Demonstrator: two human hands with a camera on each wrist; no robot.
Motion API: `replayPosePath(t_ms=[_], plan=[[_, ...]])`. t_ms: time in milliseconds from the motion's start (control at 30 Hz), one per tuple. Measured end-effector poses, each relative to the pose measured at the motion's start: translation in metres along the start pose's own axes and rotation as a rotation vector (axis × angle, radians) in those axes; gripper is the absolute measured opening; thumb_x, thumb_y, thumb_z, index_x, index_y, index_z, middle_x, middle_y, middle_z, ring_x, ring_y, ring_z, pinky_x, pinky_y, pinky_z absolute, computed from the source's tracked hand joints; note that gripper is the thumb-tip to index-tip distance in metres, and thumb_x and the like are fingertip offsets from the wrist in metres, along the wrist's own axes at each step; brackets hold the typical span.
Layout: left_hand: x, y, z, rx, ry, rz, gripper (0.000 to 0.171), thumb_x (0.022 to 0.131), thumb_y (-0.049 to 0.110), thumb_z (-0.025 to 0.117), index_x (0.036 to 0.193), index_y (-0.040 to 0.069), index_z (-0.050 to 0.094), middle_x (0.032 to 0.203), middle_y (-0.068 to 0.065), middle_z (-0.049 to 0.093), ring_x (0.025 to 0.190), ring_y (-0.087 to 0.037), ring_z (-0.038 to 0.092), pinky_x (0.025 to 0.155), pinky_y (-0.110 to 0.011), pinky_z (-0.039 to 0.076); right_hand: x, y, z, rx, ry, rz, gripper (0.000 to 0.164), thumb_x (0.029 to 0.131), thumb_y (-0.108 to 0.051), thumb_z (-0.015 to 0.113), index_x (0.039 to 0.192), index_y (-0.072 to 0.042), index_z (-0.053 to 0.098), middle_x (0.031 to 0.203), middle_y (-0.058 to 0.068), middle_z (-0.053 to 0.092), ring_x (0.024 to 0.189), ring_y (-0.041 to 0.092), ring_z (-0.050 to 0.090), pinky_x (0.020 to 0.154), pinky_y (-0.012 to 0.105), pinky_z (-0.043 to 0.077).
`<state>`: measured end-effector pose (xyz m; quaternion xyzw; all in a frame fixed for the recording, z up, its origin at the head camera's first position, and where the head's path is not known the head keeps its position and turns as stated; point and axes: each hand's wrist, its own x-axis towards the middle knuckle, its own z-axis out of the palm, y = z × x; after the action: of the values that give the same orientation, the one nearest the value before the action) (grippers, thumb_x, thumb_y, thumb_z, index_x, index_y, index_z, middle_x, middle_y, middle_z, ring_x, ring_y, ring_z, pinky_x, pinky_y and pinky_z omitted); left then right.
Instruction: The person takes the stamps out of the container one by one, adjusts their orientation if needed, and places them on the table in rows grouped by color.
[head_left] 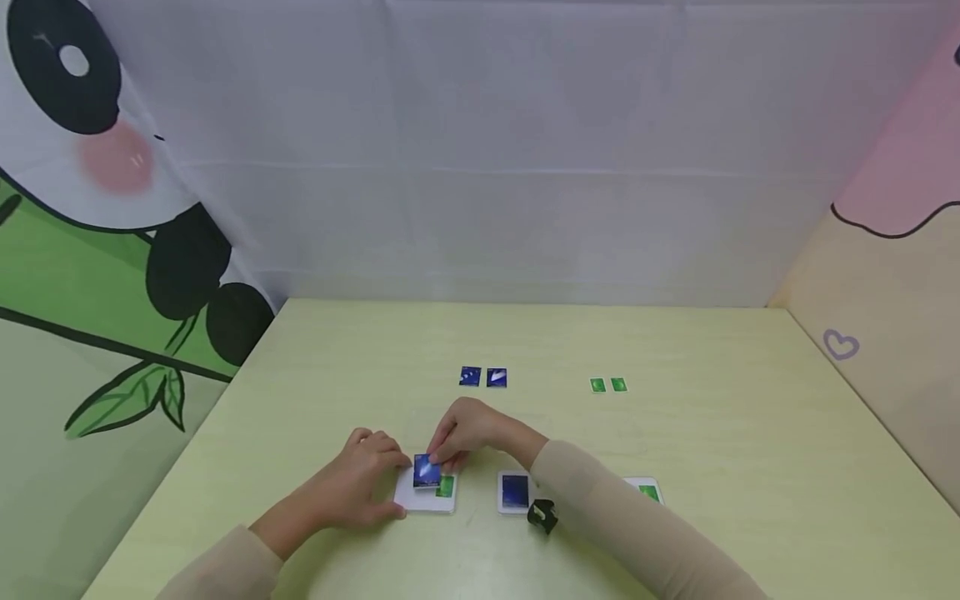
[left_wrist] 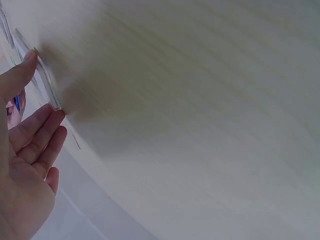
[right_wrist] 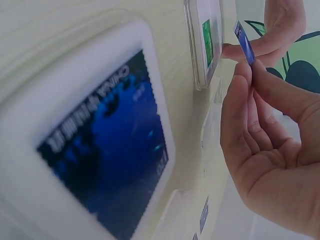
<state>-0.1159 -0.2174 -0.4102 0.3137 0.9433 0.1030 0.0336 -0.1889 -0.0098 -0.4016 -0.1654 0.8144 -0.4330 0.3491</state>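
Between thumb and index finger, my right hand (head_left: 474, 427) pinches a blue postage stamp (head_left: 427, 471) by its right edge. The stamp is over a white stamp case (head_left: 406, 499) and overlaps a green stamp (head_left: 446, 487) there. In the right wrist view the blue stamp (right_wrist: 245, 44) appears edge-on, tilted above the case (right_wrist: 200, 70). My left hand (head_left: 356, 485) holds the case at its left side, thumb near the lower corner and index finger near the upper one. In the left wrist view, the thumb and fingertips meet the case's edge (left_wrist: 49, 85).
A second case (head_left: 504, 510) with a dark blue stamp lies right of the first. My right forearm partly covers a third case (head_left: 630, 481) with a green stamp. Farther back lie two blue stamps (head_left: 470, 377) and two green stamps (head_left: 597, 386). Clear plastic pieces (right_wrist: 211, 122) lie behind the cases.
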Motion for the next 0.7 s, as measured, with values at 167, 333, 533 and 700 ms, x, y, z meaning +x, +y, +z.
replayPosePath(t_ms=[167,333,533,700], plan=[[0.0023,0.0000,-0.0004,0.003,-0.010,-0.010,0.051,0.070,0.044,0.081,0.107,0.011,0.069,0.102,0.003,0.067,0.100,-0.014,0.055,0.094,-0.045,0.035,0.0003,0.0006,-0.0024,0.017,-0.016,0.000,0.003,0.080,-0.004,0.075,0.083,-0.003,0.076,0.074,0.013,0.074,0.053,0.011,0.063,0.057,0.025,0.055],[0.0024,-0.0004,0.0005,0.001,-0.007,-0.006,0.051,0.069,0.044,0.081,0.107,0.011,0.069,0.101,0.003,0.067,0.098,-0.013,0.054,0.094,-0.045,0.035,0.0007,0.0011,-0.0037,0.014,-0.015,0.003,0.003,0.080,-0.005,0.075,0.083,-0.003,0.076,0.074,0.011,0.074,0.055,0.011,0.064,0.059,0.026,0.056],[0.0016,0.0000,0.0006,0.010,0.017,0.012,0.051,0.069,0.044,0.081,0.106,0.011,0.069,0.100,0.003,0.067,0.096,-0.013,0.054,0.092,-0.044,0.035,0.0021,0.0007,-0.0058,-0.002,-0.023,-0.006,0.004,0.080,-0.005,0.074,0.084,-0.004,0.076,0.075,0.011,0.074,0.056,0.011,0.064,0.062,0.028,0.057],[0.0007,0.0011,-0.0013,0.008,0.032,0.019,0.050,0.069,0.043,0.082,0.104,0.010,0.069,0.099,0.003,0.068,0.095,-0.013,0.054,0.091,-0.044,0.036,0.0026,-0.0014,-0.0080,-0.001,-0.040,0.001,0.004,0.081,-0.006,0.074,0.084,-0.004,0.076,0.075,0.010,0.074,0.056,0.011,0.063,0.063,0.029,0.057]])
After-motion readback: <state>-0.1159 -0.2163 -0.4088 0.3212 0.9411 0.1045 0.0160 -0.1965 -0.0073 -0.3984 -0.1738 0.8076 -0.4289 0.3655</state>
